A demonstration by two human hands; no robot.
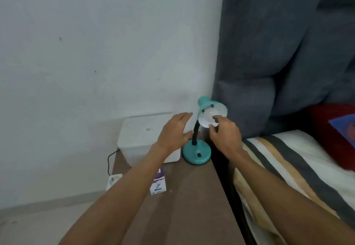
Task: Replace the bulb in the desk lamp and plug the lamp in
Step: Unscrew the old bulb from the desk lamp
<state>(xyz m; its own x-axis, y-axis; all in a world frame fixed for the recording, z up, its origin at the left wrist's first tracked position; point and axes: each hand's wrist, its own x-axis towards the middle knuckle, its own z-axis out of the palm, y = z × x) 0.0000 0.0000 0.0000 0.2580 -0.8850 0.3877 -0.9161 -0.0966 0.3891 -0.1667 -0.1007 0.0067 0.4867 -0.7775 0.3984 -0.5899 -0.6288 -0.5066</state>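
Note:
A teal desk lamp point(196, 153) with a black bendy neck stands at the far right corner of the brown bedside table point(192, 196). Its shade point(221, 108) faces me, and a white bulb point(208, 117) sits inside it. My right hand point(224, 135) has its fingertips closed around the bulb's lower right side. My left hand point(174, 131) hovers open just left of the lamp's neck, fingers apart, touching nothing that I can see. A small purple and white bulb box point(158, 184) lies on the table beside my left forearm.
A white lidded box point(142, 133) stands on the table left of the lamp, against the wall. A black cable point(109, 160) drops to a white socket strip point(113, 180) on the floor. A grey padded headboard point(269, 52) and a striped bed point(288, 167) fill the right.

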